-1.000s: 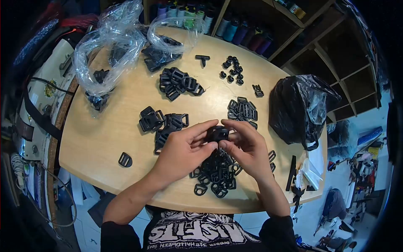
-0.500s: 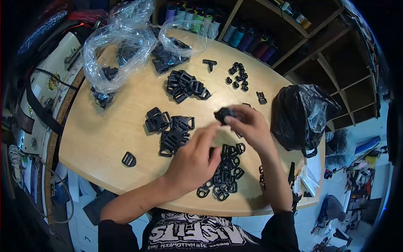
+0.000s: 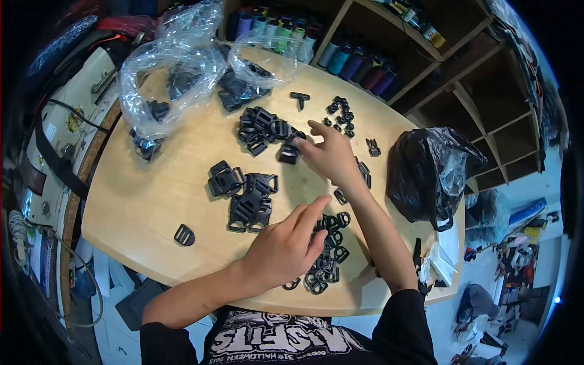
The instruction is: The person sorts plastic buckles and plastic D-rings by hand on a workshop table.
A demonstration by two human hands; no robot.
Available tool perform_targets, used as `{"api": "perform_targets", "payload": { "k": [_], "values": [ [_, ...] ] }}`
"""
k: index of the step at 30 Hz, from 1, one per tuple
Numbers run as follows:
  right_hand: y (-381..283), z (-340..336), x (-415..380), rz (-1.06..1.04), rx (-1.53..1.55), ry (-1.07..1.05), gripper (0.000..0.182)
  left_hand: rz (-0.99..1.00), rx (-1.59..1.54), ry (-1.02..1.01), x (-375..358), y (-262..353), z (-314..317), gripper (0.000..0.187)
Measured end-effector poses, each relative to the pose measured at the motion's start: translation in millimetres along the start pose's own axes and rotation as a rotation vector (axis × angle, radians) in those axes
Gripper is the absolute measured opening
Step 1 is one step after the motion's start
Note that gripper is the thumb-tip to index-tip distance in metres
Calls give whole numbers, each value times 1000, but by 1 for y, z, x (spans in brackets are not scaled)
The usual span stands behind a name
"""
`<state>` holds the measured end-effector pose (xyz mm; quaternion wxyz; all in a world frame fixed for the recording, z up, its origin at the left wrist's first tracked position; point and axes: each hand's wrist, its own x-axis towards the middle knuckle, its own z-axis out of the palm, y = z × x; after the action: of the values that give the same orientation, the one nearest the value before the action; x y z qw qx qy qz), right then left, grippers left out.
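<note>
My right hand [image 3: 328, 152] is beside a pile of black plastic strap buckles [image 3: 263, 129], its thumb and index finger apart. One slightly blurred black buckle [image 3: 289, 154] lies just off the thumb tip, at the pile's near edge; it looks free of the fingers. My left hand [image 3: 286, 246] hovers over the near part of the table with fingers extended and nothing in them. Beneath and beside it is a heap of small black ring-shaped buckles [image 3: 328, 255], partly covered by the hand. Larger black side-release buckles [image 3: 250, 201] lie left of centre.
A lone buckle [image 3: 184, 235] lies at the left. Clear plastic bags [image 3: 173, 91] with black parts sit at the back left. Small black round pieces [image 3: 342, 115] lie at the back right, near a black plastic bag [image 3: 429, 176]. Thread spools [image 3: 350, 64] line the shelf behind.
My right hand has moved away from my left, up and leftward to the pile, bringing the black buckle there. My left hand stays low, with its fingers now stretched out.
</note>
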<state>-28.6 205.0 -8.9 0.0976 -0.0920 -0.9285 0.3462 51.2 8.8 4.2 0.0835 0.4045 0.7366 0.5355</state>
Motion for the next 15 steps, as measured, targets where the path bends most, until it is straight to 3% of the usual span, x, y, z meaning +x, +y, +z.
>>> {"api": "perform_targets", "payload": {
  "k": [5,8,10,11,12,14,15],
  "values": [
    [-2,-29,-27,-142,11,69,40,26,-10,26,2,4,2,48],
    [-4,-69,-56,-35,103,113,31,94,90,21,4,7,-1,43],
    [10,-110,-71,-181,54,373,18,89,78,22,6,7,-3,42],
    [2,-136,-82,-99,-148,505,15,67,70,38,6,8,-3,41],
    [11,-162,-86,-63,-156,608,16,73,75,36,7,9,-2,41],
    [49,-213,-95,102,-255,643,19,73,45,60,8,11,-1,40],
    [71,-239,-98,267,-432,487,21,87,47,54,8,13,-1,41]
  ]
}}
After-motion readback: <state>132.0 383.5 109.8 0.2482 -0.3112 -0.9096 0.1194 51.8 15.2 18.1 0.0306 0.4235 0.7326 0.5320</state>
